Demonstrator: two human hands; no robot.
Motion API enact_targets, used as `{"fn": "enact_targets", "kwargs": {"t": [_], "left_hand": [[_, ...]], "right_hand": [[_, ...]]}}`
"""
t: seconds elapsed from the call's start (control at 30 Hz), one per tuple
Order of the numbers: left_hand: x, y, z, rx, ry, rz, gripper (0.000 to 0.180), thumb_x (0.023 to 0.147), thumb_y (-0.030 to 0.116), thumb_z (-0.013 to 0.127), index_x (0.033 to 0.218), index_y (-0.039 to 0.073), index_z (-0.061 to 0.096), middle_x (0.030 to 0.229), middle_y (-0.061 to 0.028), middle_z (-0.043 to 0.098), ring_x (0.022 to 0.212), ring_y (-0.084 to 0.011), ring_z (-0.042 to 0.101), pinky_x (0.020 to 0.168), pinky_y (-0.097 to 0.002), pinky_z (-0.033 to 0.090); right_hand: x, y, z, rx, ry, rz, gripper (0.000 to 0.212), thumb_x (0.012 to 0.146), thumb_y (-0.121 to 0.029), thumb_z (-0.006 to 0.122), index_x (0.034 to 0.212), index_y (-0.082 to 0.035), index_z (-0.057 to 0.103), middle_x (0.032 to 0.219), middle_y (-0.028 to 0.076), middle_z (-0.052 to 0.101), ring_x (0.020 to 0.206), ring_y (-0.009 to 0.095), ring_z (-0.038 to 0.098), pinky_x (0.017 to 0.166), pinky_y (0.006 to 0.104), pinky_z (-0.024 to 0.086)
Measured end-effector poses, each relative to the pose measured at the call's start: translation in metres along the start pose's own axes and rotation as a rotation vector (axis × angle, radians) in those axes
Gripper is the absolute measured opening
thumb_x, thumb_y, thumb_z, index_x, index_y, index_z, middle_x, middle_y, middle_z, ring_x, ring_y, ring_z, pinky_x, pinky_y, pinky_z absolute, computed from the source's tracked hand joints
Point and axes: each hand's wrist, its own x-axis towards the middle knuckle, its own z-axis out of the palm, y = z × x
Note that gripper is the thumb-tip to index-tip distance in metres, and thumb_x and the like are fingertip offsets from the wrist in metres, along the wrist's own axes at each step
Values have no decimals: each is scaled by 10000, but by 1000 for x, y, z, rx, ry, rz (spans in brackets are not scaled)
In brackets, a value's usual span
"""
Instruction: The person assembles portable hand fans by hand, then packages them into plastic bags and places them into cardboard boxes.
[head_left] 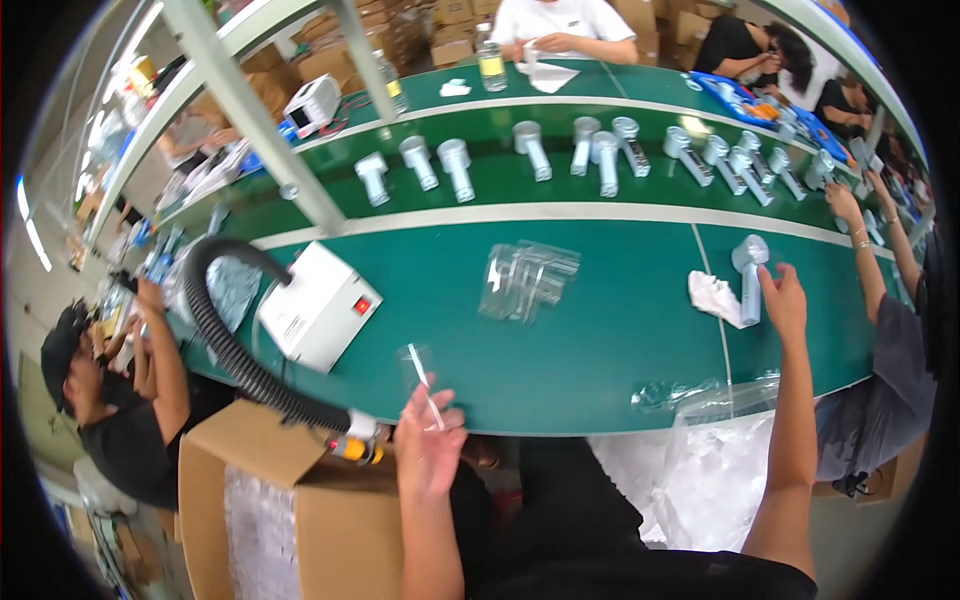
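My left hand [430, 440] is raised at the near edge of the table, its fingers closed on a clear plastic piece [414, 366] that is thin and see-through. At the right, my right hand [787, 298] is beside a pale blue handheld device [750, 282] with a round head and a straight handle. Its fingers look apart and lie close along the handle; whether they touch it is hard to tell. A crumpled white cloth [712, 297] lies just left of that device. Several more clear plastic pieces [528, 280] lie overlapping in the middle of the green table [580, 370].
A white box-shaped machine [318, 308] with a red switch and black ribbed hose [205, 285] stands at left. Below is an open cardboard box [345, 540]. Several similar devices [455, 170] line the raised shelf. A clear bag [715, 450] hangs at the near edge. Co-workers sit around.
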Motion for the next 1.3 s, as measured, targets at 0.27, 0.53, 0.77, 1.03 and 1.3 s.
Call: {"fn": "enact_targets", "kwargs": {"t": [0.27, 0.53, 0.77, 1.03, 1.3], "left_hand": [[-83, 10, -26, -198, -124, -77, 618, 811, 223, 640, 1382, 97, 439, 1047, -129, 560, 965, -281, 568, 729, -424, 535], [-125, 30, -51, 11, -22, 16, 676, 809, 193, 575, 1436, 128, 329, 1136, -126, 559, 859, -203, 581, 633, -334, 489], [-156, 20, -47, 136, 102, 50, 741, 784, 211, 608, 1459, 133, 313, 1145, -115, 531, 927, -194, 595, 704, -342, 540], [-162, 1, -58, 417, 126, -76, 461, 912, 182, 578, 1324, 24, 447, 1140, -109, 588, 878, -153, 606, 764, -279, 493], [-141, -15, -29, -103, 70, 82, 643, 947, 172, 611, 1480, 246, 259, 1177, -56, 538, 1028, -182, 568, 931, -434, 473]], "right_hand": [[-25, -20, 34, 161, 23, -358, 320, 912, -292, 555, 964, 16, 626, 769, 178, 671, 646, 332, 649, 618, 421, 506], [-273, -273, -11, 1104, -1191, -68, 317, 864, -185, 663, 1092, -3, 539, 845, 91, 631, 669, 150, 631, 582, 298, 542], [-343, -373, 58, 833, -1219, -339, 376, 826, -231, 734, 1018, 6, 514, 805, 89, 633, 639, 143, 644, 522, 297, 508], [-368, -305, 16, 1518, -1582, 407, 318, 1012, -302, 500, 1156, -20, 520, 1020, 173, 672, 876, 245, 695, 737, 368, 593], [-371, -236, -22, 1706, -1498, -35, 526, 867, -382, 724, 1197, -15, 542, 1078, 122, 632, 1005, 235, 635, 901, 406, 524]]}}
